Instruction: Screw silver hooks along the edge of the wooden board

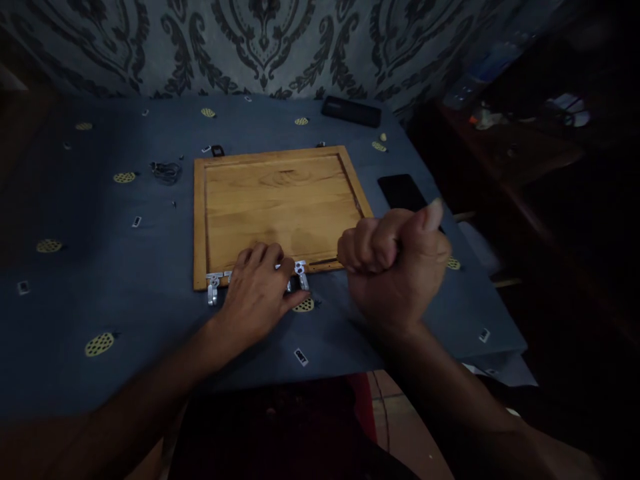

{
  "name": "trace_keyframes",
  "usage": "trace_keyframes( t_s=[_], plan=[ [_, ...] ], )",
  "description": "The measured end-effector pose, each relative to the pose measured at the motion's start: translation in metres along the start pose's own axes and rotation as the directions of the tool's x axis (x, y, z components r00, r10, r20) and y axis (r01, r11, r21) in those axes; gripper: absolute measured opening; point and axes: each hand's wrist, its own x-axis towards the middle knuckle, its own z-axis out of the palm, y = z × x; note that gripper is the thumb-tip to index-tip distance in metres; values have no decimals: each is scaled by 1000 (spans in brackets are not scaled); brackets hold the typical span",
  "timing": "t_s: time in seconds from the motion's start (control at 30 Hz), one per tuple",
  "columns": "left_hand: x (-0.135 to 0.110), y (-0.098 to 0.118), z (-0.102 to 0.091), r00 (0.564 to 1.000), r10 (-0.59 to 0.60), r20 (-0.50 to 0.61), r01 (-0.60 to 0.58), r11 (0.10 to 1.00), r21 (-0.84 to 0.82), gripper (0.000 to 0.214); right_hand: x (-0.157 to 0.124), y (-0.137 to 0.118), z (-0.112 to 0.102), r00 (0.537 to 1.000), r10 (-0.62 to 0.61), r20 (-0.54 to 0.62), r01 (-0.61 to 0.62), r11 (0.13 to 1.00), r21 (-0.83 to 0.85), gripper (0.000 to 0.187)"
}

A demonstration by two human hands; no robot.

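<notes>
A framed wooden cabinet door [275, 200] lies flat on the table, with metal hinges along its near edge. One hinge [213, 288] shows at the left; another hinge [301, 275] sits just right of my left hand [260, 283]. That hand rests over the edge between them, fingers forward and thumb spread beside the right hinge. My right hand [395, 260] is a closed fist at the door's near right corner, thumb uppermost. From its left side a thin dark shaft, like that of a screwdriver [324, 261], points toward the right hinge. Its handle is hidden in the fist.
A patterned blue cloth [150, 320] covers the table. A black case [351, 111] lies at the back, a dark phone-like slab [403, 191] right of the door, and a coiled cable [166, 172] to its left. A patterned wall stands behind; a cluttered brown surface [530, 153] is at right.
</notes>
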Motion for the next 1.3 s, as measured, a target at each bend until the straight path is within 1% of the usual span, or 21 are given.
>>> trace_keyframes(
  t_s=[0.23,0.43,0.53,0.63,0.77,0.83,0.93,1.0,1.1,1.2,1.23,1.27,1.3],
  plan=[
    [0,0,2,1000,7,-18,-7,1000,-5,39,-4,-1,0,997,40,64,-45,995,83,65],
    [-1,-1,2,1000,7,-29,-8,1000,-5,38,-6,1,6,997,43,71,-51,993,109,67],
    [-1,0,3,999,13,-34,-13,1000,-7,39,-7,3,7,998,40,55,-45,995,94,66],
    [-1,0,3,999,12,-34,-13,1000,-6,37,-10,4,6,998,20,66,-23,999,46,63],
    [-1,-1,2,1000,14,-26,-14,1000,-11,35,-14,6,1,989,4,150,-3,1000,-3,57],
    [-1,-1,2,1000,14,-22,-14,1000,-11,36,-13,5,-3,974,37,222,-27,998,-48,50],
    [-1,-1,3,999,15,-31,-15,1000,-3,40,-8,1,-11,934,95,344,-59,992,-114,36],
    [-1,-1,3,999,15,-44,-15,1000,3,41,-1,-2,-16,890,107,442,-52,990,-133,33],
    [-1,-1,4,999,25,-47,-25,1000,9,41,13,-6,-22,808,138,572,-75,988,-132,42],
    [-2,-2,4,997,38,-62,-38,999,4,42,29,-5,-21,734,146,664,-85,989,-123,54],
    [-2,-2,5,997,35,-72,-35,999,-2,42,34,-4,-20,701,152,697,-94,988,-122,55],
    [-2,-2,5,997,33,-77,-34,999,-10,41,38,-3,-18,657,169,735,-119,986,-120,56],
    [-2,-2,5,997,31,-77,-33,999,-19,40,41,-1,-17,601,181,779,-153,982,-111,57]
  ],
)
